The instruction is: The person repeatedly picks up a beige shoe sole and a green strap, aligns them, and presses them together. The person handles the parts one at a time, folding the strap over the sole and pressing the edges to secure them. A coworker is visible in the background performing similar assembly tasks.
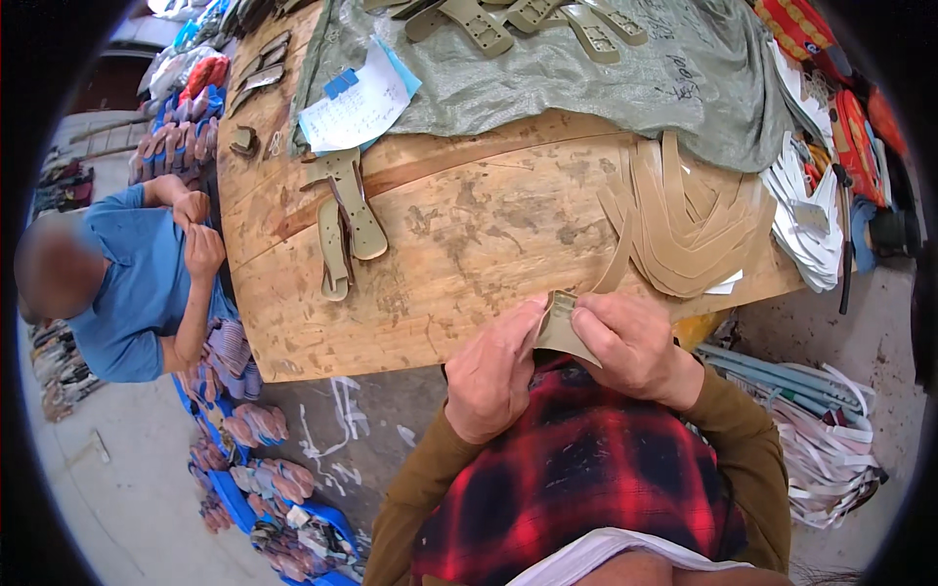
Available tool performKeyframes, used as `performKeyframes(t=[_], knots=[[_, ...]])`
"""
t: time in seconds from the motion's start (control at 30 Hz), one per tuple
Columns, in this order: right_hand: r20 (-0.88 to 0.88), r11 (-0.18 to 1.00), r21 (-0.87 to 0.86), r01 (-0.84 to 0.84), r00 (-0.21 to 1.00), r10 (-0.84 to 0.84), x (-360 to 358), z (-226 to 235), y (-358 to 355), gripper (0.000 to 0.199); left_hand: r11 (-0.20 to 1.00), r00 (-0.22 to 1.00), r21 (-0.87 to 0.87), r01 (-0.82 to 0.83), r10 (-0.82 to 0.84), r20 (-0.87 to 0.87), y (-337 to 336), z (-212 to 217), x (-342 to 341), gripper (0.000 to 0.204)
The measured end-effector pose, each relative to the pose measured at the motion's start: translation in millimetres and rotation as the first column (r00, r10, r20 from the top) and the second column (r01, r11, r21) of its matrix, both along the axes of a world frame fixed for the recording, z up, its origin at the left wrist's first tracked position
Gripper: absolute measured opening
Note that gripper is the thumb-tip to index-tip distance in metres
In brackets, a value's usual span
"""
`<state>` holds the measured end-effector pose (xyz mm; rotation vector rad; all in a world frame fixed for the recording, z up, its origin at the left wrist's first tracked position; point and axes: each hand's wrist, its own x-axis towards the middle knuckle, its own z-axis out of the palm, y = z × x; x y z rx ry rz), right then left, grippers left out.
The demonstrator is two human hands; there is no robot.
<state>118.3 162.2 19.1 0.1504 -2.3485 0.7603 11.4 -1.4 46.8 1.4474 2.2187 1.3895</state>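
Note:
At the table's near edge I hold a small tan shoe-upper piece (563, 327) between both hands. It curves between my fingers, with small slots or marks near its top. My left hand (496, 366) is closed on its left side. My right hand (635, 342) pinches its right side, thumb on top. Close to my right hand, a long tan strip (618, 259) reaches toward a pile of curved tan strips (699, 244). Farther left on the table lie tan shoe-upper pieces (357, 220) with cut holes.
A grey-green woven sheet (547, 103) covers the wooden table's (469, 234) far side, with more upper pieces on it. Handwritten paper (357, 107) rests at its left corner. A person in blue (137, 264) is at the left. White pieces (806, 220) and bundled strips (821, 449) are right.

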Motion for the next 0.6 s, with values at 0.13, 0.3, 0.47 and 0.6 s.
performKeyframes(t=[0.13,0.3,0.47,0.6], knots=[[0.012,1.0,0.003,0.02,1.0,-0.02,-1,3,-1,0.029,0.999,0.997,-0.009,0.044,-0.044,-0.057,-1,-2,-2,0.04],[0.066,0.998,0.068,0.002,0.998,-0.007,-2,6,3,0.028,0.997,0.989,0.008,0.081,-0.079,-0.122,0,-9,-7,0.045],[0.118,0.98,-0.2,-0.009,0.993,0.033,-7,6,4,0.031,0.996,0.875,0.067,0.067,-0.09,0.476,-6,-25,-8,0.034],[0.248,0.813,-0.583,-0.016,0.949,0.196,-9,15,2,0.037,0.93,0.147,0.339,-0.138,-0.319,0.936,3,-28,-5,0.037]])
